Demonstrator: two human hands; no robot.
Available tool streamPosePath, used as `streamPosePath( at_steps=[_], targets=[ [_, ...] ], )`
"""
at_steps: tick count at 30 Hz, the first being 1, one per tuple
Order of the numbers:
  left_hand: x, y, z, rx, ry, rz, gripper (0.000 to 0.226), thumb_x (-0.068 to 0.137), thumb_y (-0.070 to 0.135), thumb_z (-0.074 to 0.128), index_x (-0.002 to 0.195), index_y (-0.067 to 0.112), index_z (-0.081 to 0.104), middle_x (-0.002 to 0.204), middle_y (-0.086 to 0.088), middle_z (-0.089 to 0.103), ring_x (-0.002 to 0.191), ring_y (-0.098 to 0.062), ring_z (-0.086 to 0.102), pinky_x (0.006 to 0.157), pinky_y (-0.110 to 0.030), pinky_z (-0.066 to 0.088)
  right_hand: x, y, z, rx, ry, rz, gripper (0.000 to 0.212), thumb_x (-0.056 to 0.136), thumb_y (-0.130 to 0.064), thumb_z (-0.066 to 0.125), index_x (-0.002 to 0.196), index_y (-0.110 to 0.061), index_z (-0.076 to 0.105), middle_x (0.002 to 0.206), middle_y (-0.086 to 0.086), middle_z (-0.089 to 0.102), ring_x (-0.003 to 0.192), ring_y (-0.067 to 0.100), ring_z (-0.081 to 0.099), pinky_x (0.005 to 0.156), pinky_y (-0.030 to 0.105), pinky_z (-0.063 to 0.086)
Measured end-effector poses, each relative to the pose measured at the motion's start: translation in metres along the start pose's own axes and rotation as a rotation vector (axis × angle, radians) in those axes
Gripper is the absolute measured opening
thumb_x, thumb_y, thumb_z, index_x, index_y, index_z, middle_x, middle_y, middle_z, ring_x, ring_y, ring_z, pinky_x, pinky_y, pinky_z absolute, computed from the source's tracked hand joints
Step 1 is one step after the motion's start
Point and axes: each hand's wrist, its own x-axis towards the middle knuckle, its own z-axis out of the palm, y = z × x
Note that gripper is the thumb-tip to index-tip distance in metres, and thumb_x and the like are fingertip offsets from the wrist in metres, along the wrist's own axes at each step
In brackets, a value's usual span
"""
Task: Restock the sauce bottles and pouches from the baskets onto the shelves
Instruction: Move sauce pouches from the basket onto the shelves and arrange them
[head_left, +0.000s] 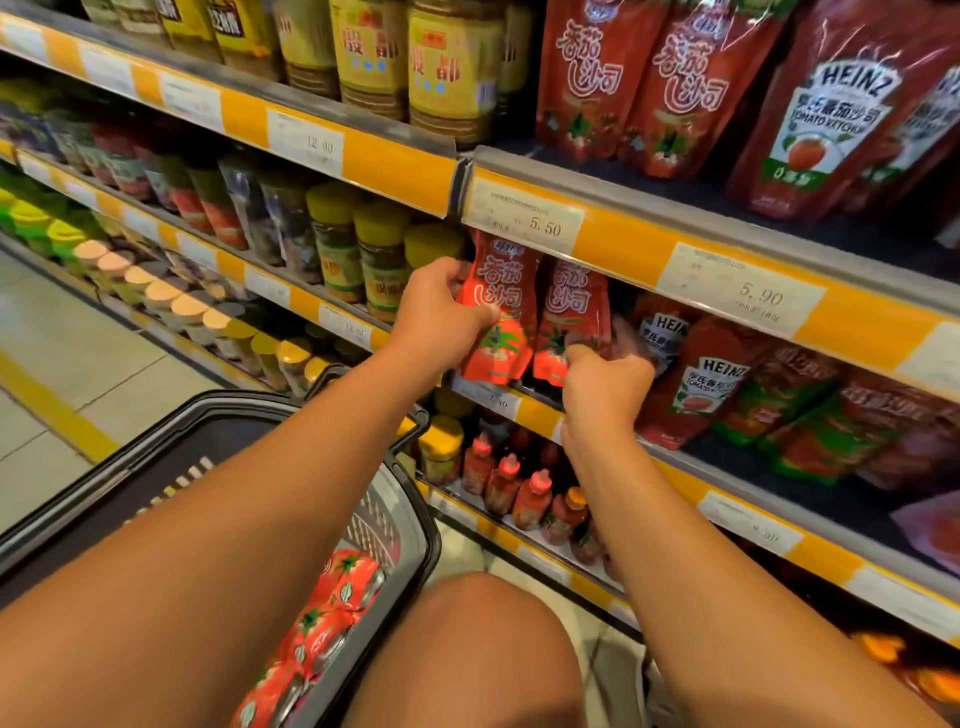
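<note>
Two red tomato-sauce pouches stand side by side at the left end of the middle shelf (696, 467). My left hand (441, 317) grips the left pouch (501, 322) by its left edge, thumb across its front. My right hand (605, 384) pinches the lower part of the right pouch (574, 312). To their right on the same shelf stands a Heinz ketchup pouch (701, 384). A black basket (374, 525) at the lower left holds several more red pouches (322, 613).
Above, an upper shelf (675, 228) carries more red pouches and Heinz packs. Jars with yellow lids (374, 254) fill the shelves to the left. Small red sauce bottles (519, 488) stand on the lower shelf. My knee (478, 649) is beside the basket. Tiled floor lies left.
</note>
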Motion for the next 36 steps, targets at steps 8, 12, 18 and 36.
streamPosePath(
  at_steps=[8, 12, 18, 36],
  targets=[
    [0.012, -0.010, 0.014, -0.133, -0.017, -0.017, 0.039, 0.085, 0.005, 0.080, 0.106, 0.030, 0.059, 0.102, 0.016, 0.068, 0.089, 0.007, 0.064, 0.074, -0.017, 0.051, -0.007, 0.013, -0.005, -0.098, -0.023, -0.141, 0.034, 0.090, -0.005, 0.071, 0.114, -0.029, 0.068, 0.093, -0.020, 0.070, 0.082, -0.009, 0.067, 0.068, 0.016, 0.052],
    [0.010, -0.017, 0.022, -0.095, -0.075, 0.008, 0.045, 0.089, 0.003, 0.075, 0.124, 0.026, 0.058, 0.104, 0.024, 0.062, 0.091, 0.008, 0.063, 0.072, -0.012, 0.050, -0.009, 0.021, -0.005, -0.120, -0.001, -0.165, 0.032, 0.094, -0.004, 0.067, 0.114, -0.028, 0.062, 0.094, -0.017, 0.068, 0.078, -0.013, 0.064, 0.055, 0.005, 0.045],
    [0.010, -0.014, 0.031, -0.047, -0.107, 0.056, 0.061, 0.092, 0.005, 0.072, 0.147, 0.012, 0.046, 0.122, 0.014, 0.059, 0.107, 0.004, 0.058, 0.084, -0.010, 0.049, -0.002, 0.024, -0.013, -0.183, 0.015, -0.123, 0.041, 0.095, 0.000, 0.060, 0.130, -0.021, 0.058, 0.098, -0.010, 0.067, 0.084, -0.001, 0.062, 0.056, 0.006, 0.043],
    [-0.016, -0.036, 0.033, 0.166, -0.049, 0.136, 0.064, 0.098, 0.022, 0.066, 0.154, 0.022, 0.035, 0.147, -0.003, 0.049, 0.135, -0.021, 0.049, 0.111, -0.047, 0.048, -0.006, 0.014, -0.036, -0.430, -0.041, -0.240, 0.044, 0.099, -0.008, 0.056, 0.141, -0.020, 0.055, 0.106, -0.018, 0.065, 0.083, -0.009, 0.060, 0.072, 0.011, 0.046]
  ],
)
